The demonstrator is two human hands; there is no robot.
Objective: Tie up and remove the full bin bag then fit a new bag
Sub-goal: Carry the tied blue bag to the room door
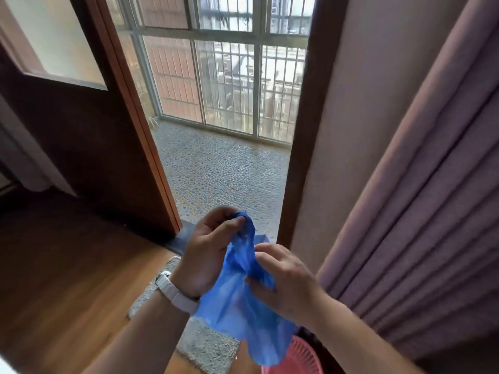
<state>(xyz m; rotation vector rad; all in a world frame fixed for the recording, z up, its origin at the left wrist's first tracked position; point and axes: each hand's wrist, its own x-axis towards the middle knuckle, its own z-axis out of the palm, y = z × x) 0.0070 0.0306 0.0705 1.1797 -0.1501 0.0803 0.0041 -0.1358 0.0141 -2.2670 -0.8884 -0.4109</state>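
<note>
A thin blue bin bag [237,303] hangs crumpled in the air between my two hands, low in the middle of the view. My left hand [208,252], with a white watch on its wrist, pinches the bunched top of the bag. My right hand [286,282] grips the bag's side a little lower, fingers pressed into the plastic. Below the bag, at the bottom edge, the rim of a pink mesh bin [299,357] shows; its inside is hidden by the bag and my right arm.
A grey mat [199,344] lies on the wooden floor [67,279] under my arms. A dark wooden door [89,125] stands open at the left, leading to a pebble-floored balcony [224,168] with barred windows. Purple curtains [421,198] hang at the right.
</note>
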